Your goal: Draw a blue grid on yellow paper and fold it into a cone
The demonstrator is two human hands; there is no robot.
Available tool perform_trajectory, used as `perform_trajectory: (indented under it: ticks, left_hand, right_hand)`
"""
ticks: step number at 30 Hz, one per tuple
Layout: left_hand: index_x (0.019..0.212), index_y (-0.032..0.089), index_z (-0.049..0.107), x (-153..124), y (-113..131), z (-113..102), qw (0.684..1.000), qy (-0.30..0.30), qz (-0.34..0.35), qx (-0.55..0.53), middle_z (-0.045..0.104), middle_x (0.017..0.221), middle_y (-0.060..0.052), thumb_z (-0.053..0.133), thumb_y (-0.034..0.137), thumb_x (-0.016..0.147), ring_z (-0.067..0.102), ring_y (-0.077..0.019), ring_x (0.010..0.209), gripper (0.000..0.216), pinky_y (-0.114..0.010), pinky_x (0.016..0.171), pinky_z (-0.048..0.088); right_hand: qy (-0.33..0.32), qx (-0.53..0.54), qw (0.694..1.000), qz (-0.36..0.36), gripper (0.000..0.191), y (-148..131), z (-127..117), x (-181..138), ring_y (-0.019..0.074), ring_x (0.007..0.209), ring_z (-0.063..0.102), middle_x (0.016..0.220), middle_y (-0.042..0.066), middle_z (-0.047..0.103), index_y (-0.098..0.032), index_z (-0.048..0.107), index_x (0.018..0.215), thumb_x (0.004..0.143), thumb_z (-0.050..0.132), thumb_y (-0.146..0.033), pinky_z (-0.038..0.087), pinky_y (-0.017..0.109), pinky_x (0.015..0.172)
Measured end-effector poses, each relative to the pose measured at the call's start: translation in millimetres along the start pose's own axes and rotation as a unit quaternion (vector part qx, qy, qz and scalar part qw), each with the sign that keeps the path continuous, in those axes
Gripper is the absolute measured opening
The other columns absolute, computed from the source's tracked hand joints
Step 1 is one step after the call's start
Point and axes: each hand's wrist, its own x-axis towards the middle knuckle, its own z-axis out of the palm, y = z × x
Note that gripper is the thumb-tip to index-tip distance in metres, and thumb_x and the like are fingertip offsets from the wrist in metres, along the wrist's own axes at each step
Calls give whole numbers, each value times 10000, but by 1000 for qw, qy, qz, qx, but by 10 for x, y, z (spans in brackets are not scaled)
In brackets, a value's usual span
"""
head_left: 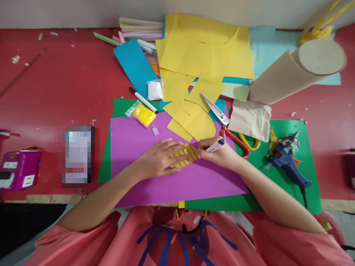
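Observation:
My left hand (160, 158) lies flat with fingers stretched out, pressing on a small yellow paper piece (188, 155) marked with dark lines. That piece rests on a purple sheet (138, 140). My right hand (220, 154) is closed around a white marker with a blue cap (215, 146), its tip at the yellow piece's right edge. A green sheet (288, 184) lies under the purple one.
Scissors with red and yellow handles (226, 123) and a blue glue gun (287, 162) lie to the right. Yellow paper scraps (202, 59), a blue sheet (134, 64), a beige foam roll (299, 70), a black-capped marker (142, 99) and a yellow clay packet (144, 114) sit behind. A purple device (19, 170) is at far left.

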Motion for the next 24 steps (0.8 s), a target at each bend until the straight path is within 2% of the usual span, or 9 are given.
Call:
perform_trajectory:
  ticks: [5, 7, 10, 13, 16, 18, 20, 22, 24]
  left_hand:
    - [1315, 263, 556, -15, -9, 22, 1000, -12, -7, -11, 540, 1397, -79, 539, 369, 932, 453, -253, 1300, 398, -469, 1095, 386]
    - [1334, 266, 535, -20, -12, 32, 1000, -10, -6, -22, 519, 1413, -88, 538, 366, 933, 447, -259, 1307, 414, -481, 1097, 381]
    - [1385, 252, 475, -21, -11, 27, 999, 5, -14, -44, 475, 1439, -114, 534, 366, 933, 452, -265, 1304, 470, -484, 1090, 390]
    - [1411, 208, 429, -21, -13, -2, 994, 45, -81, -54, 508, 1382, -137, 503, 331, 946, 485, -256, 1267, 487, -448, 1054, 434]
    - [1354, 174, 488, -35, -35, -31, 986, 54, -152, -49, 557, 1298, -142, 542, 365, 917, 530, -262, 1202, 480, -442, 1019, 456]
    - [1325, 223, 533, -49, -50, -38, 991, 20, -121, -52, 544, 1336, -123, 589, 399, 885, 526, -269, 1214, 478, -453, 1029, 437]
    - [1300, 296, 567, -57, -48, -35, 997, -21, -43, -61, 507, 1416, -82, 601, 392, 882, 494, -264, 1272, 430, -447, 1054, 406]
    - [1287, 318, 584, -54, -26, -24, 997, -44, 14, -61, 490, 1458, -52, 588, 374, 897, 470, -253, 1312, 394, -422, 1059, 395]
    - [1308, 301, 575, -46, 4, -14, 998, -45, 18, -43, 486, 1471, -56, 569, 372, 913, 471, -250, 1319, 401, -404, 1048, 401]
  right_hand:
    - [11, 36, 999, 16, 254, -20, -16, -5, 75, 502, 384, 508, -47, 459, -180, 459, 534, 774, 530, -140, 284, 235, 489]
    - [42, 80, 996, 26, 244, -40, -30, -17, 83, 506, 445, 535, -29, 522, -175, 513, 564, 807, 532, -183, 324, 232, 485]
    - [112, 129, 985, 24, 254, -60, -61, -44, 100, 538, 524, 611, -1, 591, -166, 604, 709, 899, 509, -305, 388, 236, 497]
    - [167, 104, 980, 23, 269, -55, -91, -66, 107, 541, 548, 627, 1, 608, -174, 623, 824, 933, 502, -388, 421, 242, 504]
    - [182, 55, 982, 21, 205, -39, -108, -73, 108, 557, 583, 702, 13, 661, -179, 637, 891, 920, 536, -355, 457, 247, 531]
    - [180, 32, 983, 18, 190, -35, -110, -73, 125, 641, 630, 798, 32, 693, -185, 652, 968, 913, 553, -338, 491, 257, 587]
    - [178, 20, 984, 19, 219, -37, -109, -73, 147, 726, 653, 865, 45, 701, -193, 651, 1040, 909, 567, -347, 510, 272, 641]
    - [178, 24, 983, 23, 250, -39, -107, -75, 152, 739, 652, 869, 45, 696, -195, 641, 1080, 913, 564, -364, 515, 282, 660]
    - [180, 32, 983, 28, 262, -32, -103, -78, 148, 723, 647, 862, 41, 688, -195, 632, 1096, 920, 555, -373, 519, 287, 663]
